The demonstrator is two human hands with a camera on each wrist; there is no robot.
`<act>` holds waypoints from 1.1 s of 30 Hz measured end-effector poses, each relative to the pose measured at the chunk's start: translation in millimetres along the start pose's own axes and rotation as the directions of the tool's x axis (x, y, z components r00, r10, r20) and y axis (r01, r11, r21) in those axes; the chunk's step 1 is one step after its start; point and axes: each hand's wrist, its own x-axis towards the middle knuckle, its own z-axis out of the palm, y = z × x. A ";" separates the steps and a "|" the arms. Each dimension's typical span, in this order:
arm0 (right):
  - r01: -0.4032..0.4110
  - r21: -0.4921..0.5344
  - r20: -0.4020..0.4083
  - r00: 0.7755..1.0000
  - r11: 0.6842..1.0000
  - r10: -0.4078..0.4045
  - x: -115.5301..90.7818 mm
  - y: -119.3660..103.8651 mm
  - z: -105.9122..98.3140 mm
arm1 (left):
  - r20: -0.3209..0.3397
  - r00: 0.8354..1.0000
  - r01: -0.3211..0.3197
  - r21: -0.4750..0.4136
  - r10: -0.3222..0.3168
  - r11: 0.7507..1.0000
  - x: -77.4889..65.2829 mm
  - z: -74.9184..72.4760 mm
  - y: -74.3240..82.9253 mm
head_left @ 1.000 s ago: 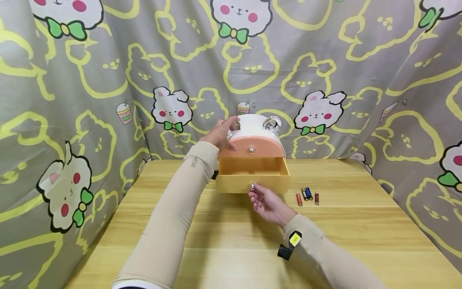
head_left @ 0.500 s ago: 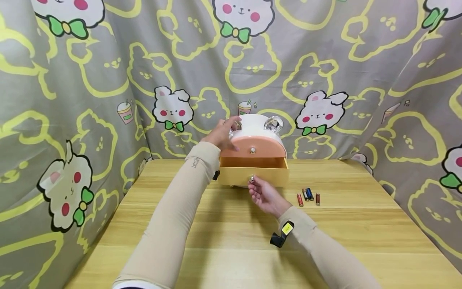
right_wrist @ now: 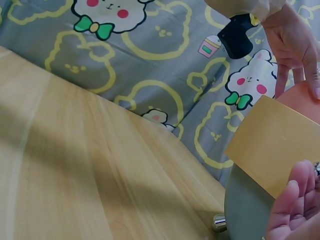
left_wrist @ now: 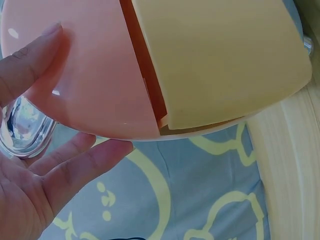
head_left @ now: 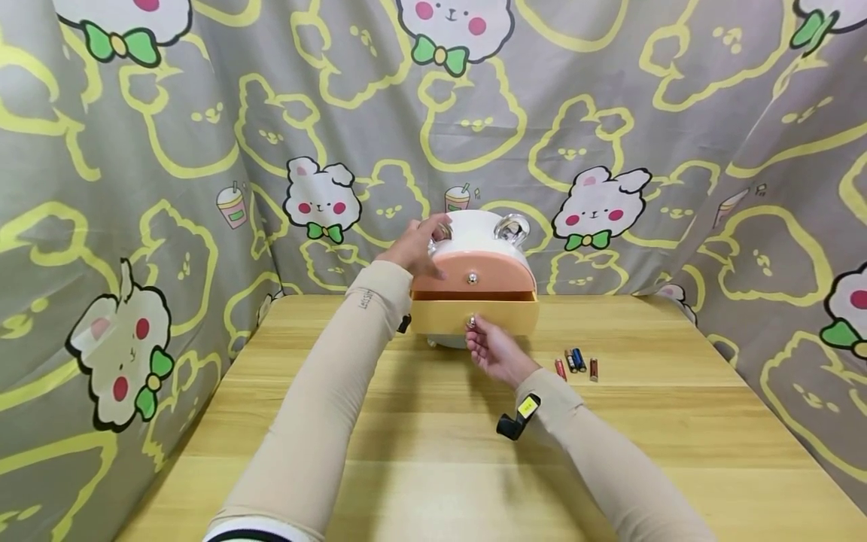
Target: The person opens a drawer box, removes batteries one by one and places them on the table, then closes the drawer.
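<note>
A small drawer box [head_left: 481, 227] with a white top, clear ear-shaped rings and a pink upper drawer [head_left: 447, 269] stands at the back of the table. Below the pink front, the yellow drawer [head_left: 433, 316] is pulled partly out, with a dark gap along its top. My left hand [head_left: 415, 248] holds the box at its upper left; in the left wrist view the thumb [left_wrist: 30, 65] lies on the pink front and the fingers [left_wrist: 85, 165] on the side. My right hand [head_left: 500, 354] pinches the yellow drawer's round silver knob [head_left: 471, 322].
Several batteries, among them a red one [head_left: 560, 369] and a blue one [head_left: 579, 360], lie on the wooden table [head_left: 433, 452] right of the box. A grey curtain [head_left: 379, 113] with rabbit prints hangs close behind and at both sides.
The yellow drawer has slid back toward the box, and its opening has narrowed. My right hand has moved forward with the knob. My left hand has stayed on the box.
</note>
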 end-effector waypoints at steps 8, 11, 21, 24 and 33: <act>0.000 -0.002 -0.037 0.999 1.000 0.000 12.5 -2.5 3.2 | -0.001 1.000 0.012 -0.001 -0.012 1.000 -3.1 -0.4 3.4; 0.009 0.000 -0.037 0.999 1.000 -0.009 15.7 -3.1 4.3 | 0.005 1.000 0.030 -0.010 -0.030 1.000 -4.3 -0.3 4.0; 0.017 0.024 -0.059 0.998 1.000 -0.016 24.6 -5.1 5.1 | 0.007 0.998 0.069 -0.015 -0.069 0.997 -4.2 1.4 4.5; 0.016 0.029 -0.061 0.998 0.999 -0.014 25.8 -5.4 3.7 | 0.006 0.997 0.073 -0.024 -0.073 0.997 -4.3 1.8 5.4; 0.007 -0.010 -0.027 1.000 1.000 -0.008 24.8 -6.0 -3.1 | 0.000 0.999 0.052 -0.022 -0.052 0.998 -4.4 2.1 6.3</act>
